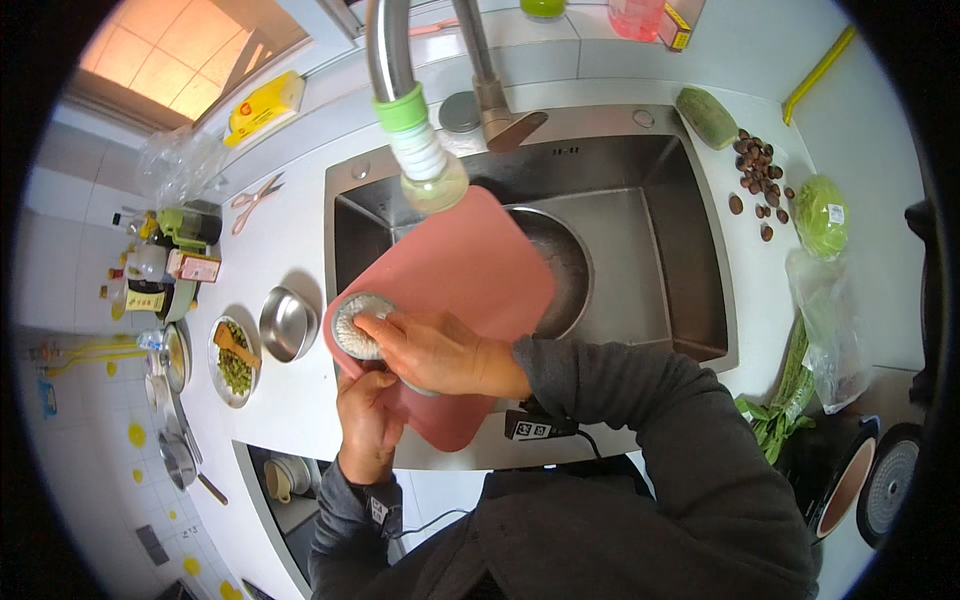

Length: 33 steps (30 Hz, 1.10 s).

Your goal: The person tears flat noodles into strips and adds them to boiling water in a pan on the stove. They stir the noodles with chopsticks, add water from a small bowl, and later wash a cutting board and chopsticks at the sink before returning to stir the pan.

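Observation:
A pink cutting board (480, 262) is tilted over the left part of the stainless steel sink (615, 225). My left hand (367, 416) grips the board's lower left edge. In my right hand (435, 352) is a round scrubbing brush (360, 326) with pale bristles and a grey rim, at the board's left corner; the fingers hide part of it. Behind the board, a round metal basin (570, 262) sits partly hidden in the sink. The faucet (431, 165) with a green and white nozzle hangs above the board's upper edge.
Left on the counter are a metal bowl (285, 322), a plate of chopped green food (234, 367) with a wooden spatula, and scissors (256, 201). On the right lie a green gourd (706, 118), brown nuts or mushrooms (757, 169), a cabbage (820, 217) and leafy greens (784, 397).

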Available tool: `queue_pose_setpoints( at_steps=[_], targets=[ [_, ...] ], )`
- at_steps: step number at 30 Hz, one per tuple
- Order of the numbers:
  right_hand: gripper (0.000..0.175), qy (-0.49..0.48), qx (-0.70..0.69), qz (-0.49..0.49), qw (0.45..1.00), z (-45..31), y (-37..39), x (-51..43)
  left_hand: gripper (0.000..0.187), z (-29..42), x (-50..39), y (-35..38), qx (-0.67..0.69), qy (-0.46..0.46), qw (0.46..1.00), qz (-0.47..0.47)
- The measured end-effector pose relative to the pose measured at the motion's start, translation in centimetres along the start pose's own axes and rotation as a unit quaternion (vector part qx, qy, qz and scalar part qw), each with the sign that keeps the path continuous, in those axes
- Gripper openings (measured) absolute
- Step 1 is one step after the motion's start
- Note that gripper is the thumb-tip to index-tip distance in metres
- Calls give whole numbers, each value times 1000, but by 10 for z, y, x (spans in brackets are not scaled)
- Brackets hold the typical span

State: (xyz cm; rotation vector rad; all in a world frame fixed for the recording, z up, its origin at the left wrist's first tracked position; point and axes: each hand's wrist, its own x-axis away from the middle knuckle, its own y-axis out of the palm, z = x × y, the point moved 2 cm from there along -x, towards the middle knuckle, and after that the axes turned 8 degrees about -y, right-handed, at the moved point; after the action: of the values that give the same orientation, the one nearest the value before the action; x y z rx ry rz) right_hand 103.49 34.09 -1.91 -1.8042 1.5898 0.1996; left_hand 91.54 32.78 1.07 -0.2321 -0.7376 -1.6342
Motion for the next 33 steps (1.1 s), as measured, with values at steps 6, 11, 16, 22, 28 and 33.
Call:
queue_pose_setpoints(
  at_steps=[6, 11, 16, 22, 28, 33],
  targets=[
    [34, 265, 41, 46, 962, 136, -38, 15, 72, 6, 22, -6, 2, 25, 999, -29],
    [29, 370, 148, -124, 909, 218, -48, 107, 70, 18, 28, -27, 39, 84, 994, 55],
    [18, 337, 204, -272, 878, 227, -19, 160, 65, 18, 20, -44, 98, 104, 985, 92],
    [19, 346, 189, -160, 905, 194, -39, 125, 60, 3, 7, -44, 113, 94, 988, 47],
    [17, 194, 106, 27, 975, 62, -29, 74, 56, 7, 3, -25, 133, 123, 983, 26],
    [27, -11, 4, 63, 998, -8, 7, 39, 49, 7, 0, -7, 114, 125, 985, -39]
  ],
)
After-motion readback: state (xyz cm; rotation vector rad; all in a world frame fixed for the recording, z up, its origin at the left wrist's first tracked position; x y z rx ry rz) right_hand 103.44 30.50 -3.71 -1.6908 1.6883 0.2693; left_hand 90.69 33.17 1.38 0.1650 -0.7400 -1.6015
